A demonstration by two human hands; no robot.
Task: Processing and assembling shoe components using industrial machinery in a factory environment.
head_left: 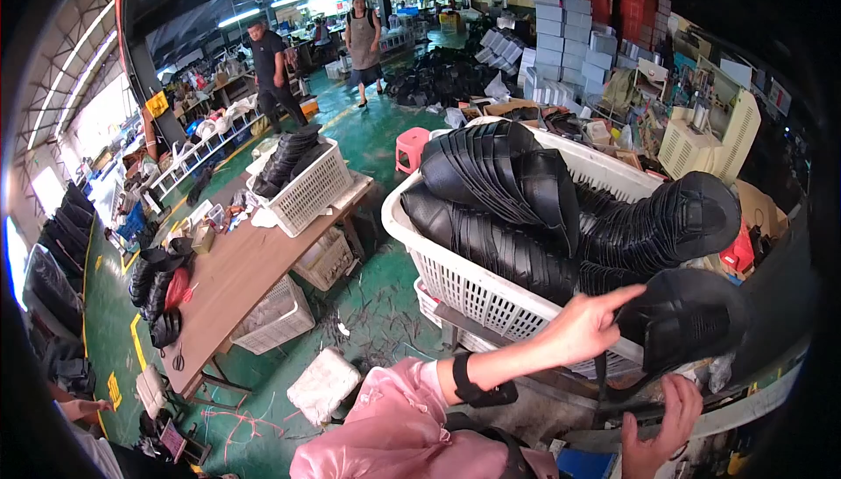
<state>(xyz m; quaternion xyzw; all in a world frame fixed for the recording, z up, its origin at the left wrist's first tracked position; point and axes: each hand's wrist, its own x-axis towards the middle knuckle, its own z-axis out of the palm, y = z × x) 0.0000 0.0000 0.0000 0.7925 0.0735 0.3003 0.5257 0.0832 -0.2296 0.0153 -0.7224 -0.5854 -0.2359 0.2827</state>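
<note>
My left hand [585, 328] has its index finger stretched toward a black shoe upper [696, 317], the other fingers curled and nothing visible in them. The fingertip overlaps the upper's left edge; whether it touches I cannot tell. Just below that piece is my right hand [663, 431], empty, with thumb and fingers apart. Beyond my left hand stands a large white plastic basket [473, 291], heaped with nested black uppers [495, 172] in long curved stacks. Another stack [670, 216] leans over the basket's right side.
A brown table [250, 282] at left bears a smaller white basket [307, 190] of black pieces. A stool with a pale seat [324, 385] and a pink stool [410, 148] stand on the green floor. Two people [273, 67] [362, 41] are at the back.
</note>
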